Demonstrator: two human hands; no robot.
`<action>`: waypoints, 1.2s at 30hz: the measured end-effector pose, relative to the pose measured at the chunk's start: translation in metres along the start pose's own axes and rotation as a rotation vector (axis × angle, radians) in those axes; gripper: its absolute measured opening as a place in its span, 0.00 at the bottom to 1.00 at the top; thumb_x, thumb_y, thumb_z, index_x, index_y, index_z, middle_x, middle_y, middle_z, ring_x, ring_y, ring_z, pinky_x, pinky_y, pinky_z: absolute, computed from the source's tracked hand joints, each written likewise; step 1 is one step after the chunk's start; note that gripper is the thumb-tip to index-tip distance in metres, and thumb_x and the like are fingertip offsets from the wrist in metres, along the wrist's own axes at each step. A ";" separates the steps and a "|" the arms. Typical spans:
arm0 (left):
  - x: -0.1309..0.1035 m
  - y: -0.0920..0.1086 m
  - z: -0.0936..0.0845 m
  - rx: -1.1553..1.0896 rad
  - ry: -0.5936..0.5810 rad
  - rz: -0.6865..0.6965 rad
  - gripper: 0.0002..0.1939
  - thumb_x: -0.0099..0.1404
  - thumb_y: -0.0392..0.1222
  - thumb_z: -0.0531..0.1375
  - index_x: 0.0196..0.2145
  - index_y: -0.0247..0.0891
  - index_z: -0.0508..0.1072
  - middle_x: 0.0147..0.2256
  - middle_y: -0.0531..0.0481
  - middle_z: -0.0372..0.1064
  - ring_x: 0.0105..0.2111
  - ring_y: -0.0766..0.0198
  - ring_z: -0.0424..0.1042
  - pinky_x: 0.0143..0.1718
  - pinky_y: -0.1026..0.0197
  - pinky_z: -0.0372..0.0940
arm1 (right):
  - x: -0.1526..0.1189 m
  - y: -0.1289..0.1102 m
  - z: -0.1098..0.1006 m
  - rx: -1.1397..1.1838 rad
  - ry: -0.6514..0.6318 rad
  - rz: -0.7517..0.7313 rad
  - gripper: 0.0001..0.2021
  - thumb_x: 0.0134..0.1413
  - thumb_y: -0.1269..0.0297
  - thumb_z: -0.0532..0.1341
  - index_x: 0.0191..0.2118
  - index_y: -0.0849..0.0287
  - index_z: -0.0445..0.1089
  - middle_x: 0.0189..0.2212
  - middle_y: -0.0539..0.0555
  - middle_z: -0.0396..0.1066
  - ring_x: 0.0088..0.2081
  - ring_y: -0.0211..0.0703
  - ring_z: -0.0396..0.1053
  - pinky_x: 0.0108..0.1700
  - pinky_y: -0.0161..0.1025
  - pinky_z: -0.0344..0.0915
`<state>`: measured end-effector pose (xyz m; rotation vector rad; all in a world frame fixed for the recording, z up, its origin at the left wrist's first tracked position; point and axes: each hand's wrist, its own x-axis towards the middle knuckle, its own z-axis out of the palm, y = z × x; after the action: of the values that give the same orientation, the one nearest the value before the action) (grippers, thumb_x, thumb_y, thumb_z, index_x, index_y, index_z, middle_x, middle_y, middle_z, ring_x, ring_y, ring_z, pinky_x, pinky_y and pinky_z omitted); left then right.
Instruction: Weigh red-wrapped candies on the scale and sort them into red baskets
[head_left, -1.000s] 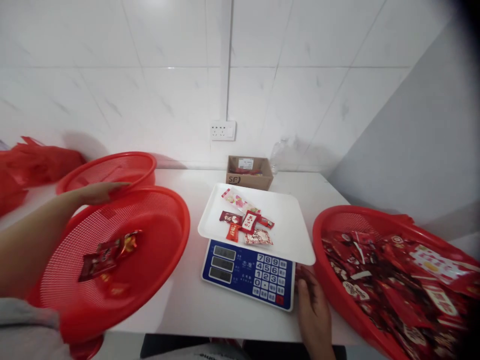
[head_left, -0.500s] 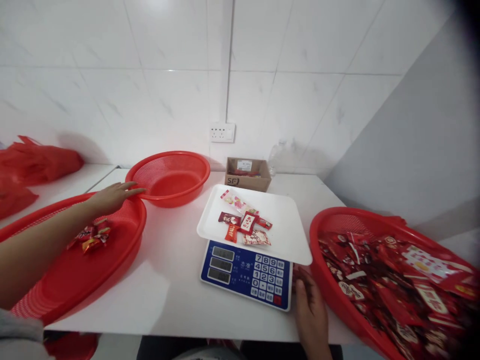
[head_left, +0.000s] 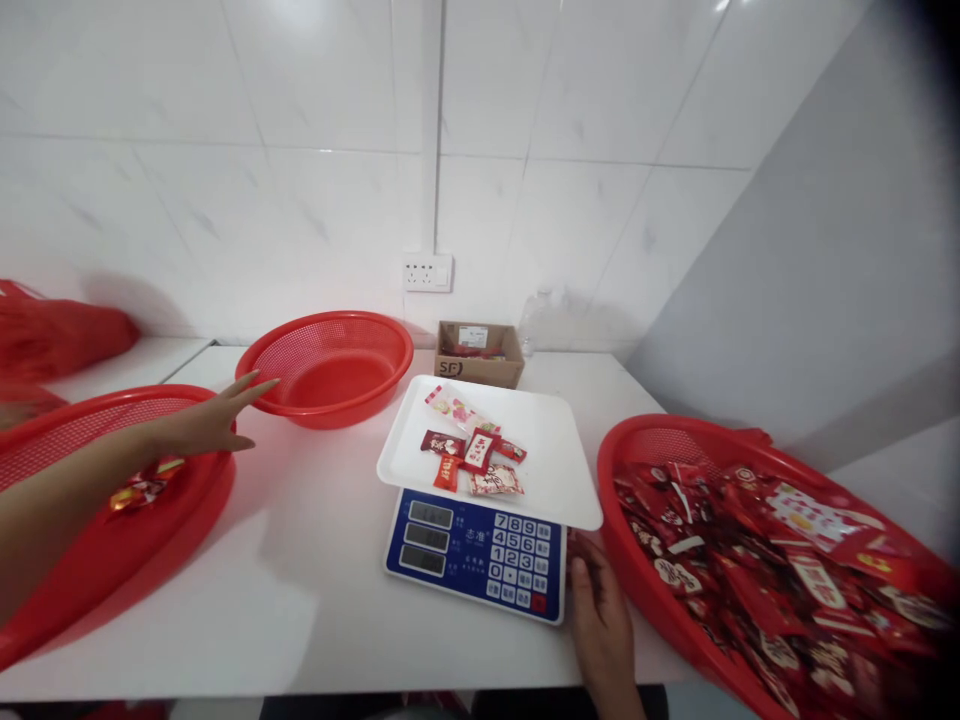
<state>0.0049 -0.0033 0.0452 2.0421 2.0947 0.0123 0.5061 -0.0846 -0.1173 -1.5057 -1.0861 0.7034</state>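
My left hand (head_left: 199,425) is stretched out, fingers and thumb spread, above the right rim of the left red basket (head_left: 214,510); its fingertips reach the near rim of the back red basket (head_left: 360,405). Nothing shows in it. A few wrapped candies (head_left: 142,487) lie in the left basket. My right hand (head_left: 604,625) rests on the table beside the blue-and-white digital scale (head_left: 474,555), fingers curled, with a sliver of red at the fingertips that I cannot make out. On the scale's white tray (head_left: 551,445) several candy packets (head_left: 478,450) lie in a loose cluster.
At the right stands a red basket (head_left: 611,470) full of red-wrapped candies. A small cardboard box (head_left: 480,372) and a clear bottle (head_left: 534,315) are against the tiled wall, below a socket (head_left: 427,272). Red mesh bags (head_left: 64,335) lie far left.
The left basket has shifted left, away from the back basket. My left hand's thumb and fingers have spread apart. My right hand stays beside the scale, and the view has turned slightly right.
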 end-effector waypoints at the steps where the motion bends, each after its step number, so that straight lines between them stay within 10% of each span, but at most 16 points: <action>1: 0.003 -0.006 -0.001 0.045 0.016 0.004 0.45 0.52 0.39 0.58 0.63 0.50 0.40 0.65 0.44 0.26 0.48 0.53 0.66 0.41 0.60 0.64 | 0.000 0.000 0.000 0.007 -0.004 0.000 0.24 0.50 0.46 0.54 0.45 0.60 0.66 0.47 0.59 0.69 0.51 0.52 0.63 0.49 0.46 0.59; 7: 0.015 0.024 0.005 0.339 0.116 0.111 0.38 0.52 0.25 0.49 0.61 0.42 0.51 0.65 0.45 0.31 0.64 0.49 0.28 0.57 0.37 0.38 | 0.000 -0.003 0.001 0.022 -0.013 0.023 0.24 0.50 0.46 0.54 0.46 0.59 0.66 0.46 0.58 0.70 0.49 0.51 0.65 0.48 0.45 0.61; 15: 0.034 0.188 0.043 0.074 0.138 0.739 0.27 0.64 0.34 0.46 0.61 0.40 0.51 0.62 0.46 0.47 0.62 0.59 0.43 0.61 0.51 0.43 | 0.001 -0.005 0.002 0.040 -0.009 0.021 0.26 0.49 0.44 0.55 0.45 0.61 0.67 0.46 0.60 0.69 0.49 0.50 0.65 0.49 0.44 0.61; 20: 0.074 0.242 0.057 0.104 0.031 0.797 0.36 0.54 0.25 0.51 0.61 0.35 0.50 0.61 0.40 0.50 0.62 0.54 0.42 0.60 0.47 0.43 | 0.000 0.002 0.000 0.051 0.019 0.037 0.27 0.49 0.43 0.55 0.46 0.61 0.66 0.48 0.61 0.69 0.48 0.51 0.66 0.50 0.45 0.61; 27: 0.096 0.251 0.055 0.071 0.168 0.667 0.19 0.63 0.34 0.47 0.51 0.38 0.64 0.48 0.41 0.68 0.48 0.54 0.67 0.50 0.53 0.60 | 0.000 0.004 -0.001 0.060 0.043 0.027 0.25 0.48 0.43 0.56 0.43 0.59 0.68 0.45 0.59 0.71 0.46 0.51 0.69 0.46 0.44 0.65; 36: 0.084 0.181 0.011 0.012 0.432 0.135 0.23 0.68 0.45 0.40 0.58 0.37 0.52 0.47 0.36 0.68 0.42 0.47 0.70 0.34 0.52 0.65 | 0.003 0.007 0.000 0.083 0.026 0.031 0.24 0.48 0.45 0.57 0.43 0.59 0.69 0.44 0.58 0.72 0.46 0.52 0.68 0.46 0.45 0.65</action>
<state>0.1839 0.0847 0.0506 2.3508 2.1784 0.5055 0.5095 -0.0823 -0.1238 -1.4600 -1.0040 0.7401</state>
